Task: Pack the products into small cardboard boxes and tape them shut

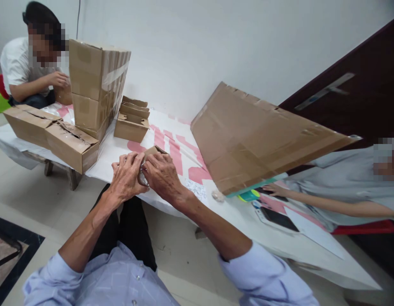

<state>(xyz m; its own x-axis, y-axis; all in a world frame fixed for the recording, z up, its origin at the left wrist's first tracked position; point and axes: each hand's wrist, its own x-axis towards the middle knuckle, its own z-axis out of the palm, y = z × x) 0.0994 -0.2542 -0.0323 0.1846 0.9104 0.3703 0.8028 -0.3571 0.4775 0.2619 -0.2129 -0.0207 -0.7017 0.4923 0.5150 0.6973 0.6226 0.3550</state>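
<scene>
A small cardboard box is at the near table edge, mostly hidden behind my hands; only its upper edge shows. My left hand is closed around its left side. Between my hands, a shiny, clear plastic-like piece catches the light, its exact kind unclear. My right hand has its fingers curled over the box, with the fingertips pinched at the shiny piece. Beyond my hands stand narrow open cardboard boxes, grouped together.
Tall stacked taped cartons and two long cardboard boxes stand left. A large cardboard panel leans at right, near a green tape roll, a phone-like device and a co-worker's hand. Another person sits far left.
</scene>
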